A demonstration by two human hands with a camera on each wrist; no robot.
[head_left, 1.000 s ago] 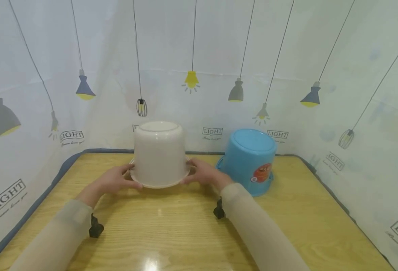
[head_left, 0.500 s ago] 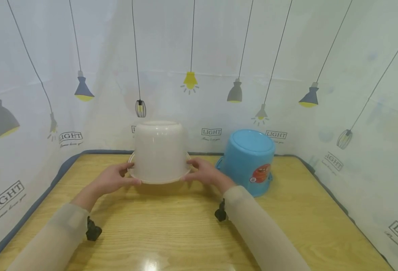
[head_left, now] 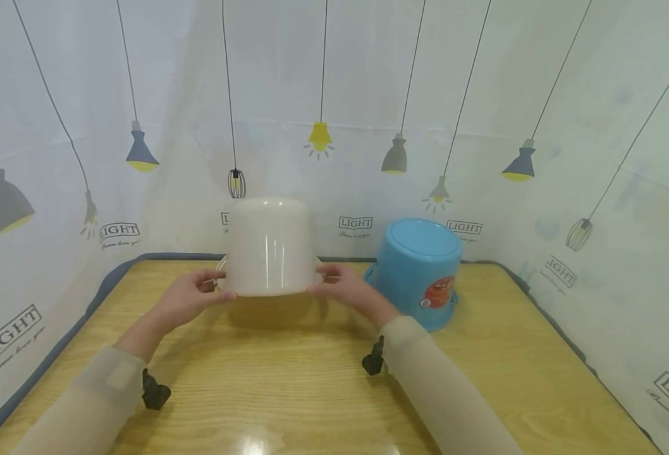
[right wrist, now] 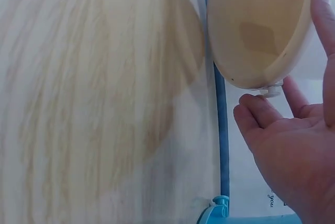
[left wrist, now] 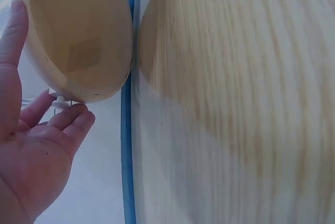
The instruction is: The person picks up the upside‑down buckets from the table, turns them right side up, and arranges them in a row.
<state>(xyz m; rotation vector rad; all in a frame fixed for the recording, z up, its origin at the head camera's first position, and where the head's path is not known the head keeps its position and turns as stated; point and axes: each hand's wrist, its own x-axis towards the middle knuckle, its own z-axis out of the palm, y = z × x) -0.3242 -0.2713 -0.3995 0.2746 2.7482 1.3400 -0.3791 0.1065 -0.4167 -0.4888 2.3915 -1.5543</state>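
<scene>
Left hand: grips (head_left: 189, 297) left side of a cream, glossy plastic bucket (head_left: 272, 249); thumb at the near rim, other fingers by the white side knob (left wrist: 61, 102).
Right hand: grips (head_left: 346, 287) opposite side, same way, thumb at rim, fingers around the other side's knob.
Hands together or apart: apart, bucket between them, both clamped on it.
Cream bucket: upside down, mouth facing down, held above the far part of the bench, toward the back wall; hollow inside shows in both wrist views.
Shadow: on bench, below cream bucket.
Sleeves: pale beige, both forearms (head_left: 442, 392); small black device (head_left: 155, 390) at the left wrist, another (head_left: 373, 358) at the right.
Blue bucket: bright blue plastic bucket (head_left: 417, 272), upside down on bench, just beyond the right hand; round red sticker (head_left: 439, 292) on its side, lettering too small to read.
Bench: light yellow wood-grain top (head_left: 289, 379), glare spot at near edge.
Edging: dark blue strip (head_left: 158, 256) where bench meets wall.
Wall: white sheet (head_left: 277, 76) printed with hanging lamps and "LIGHT".
</scene>
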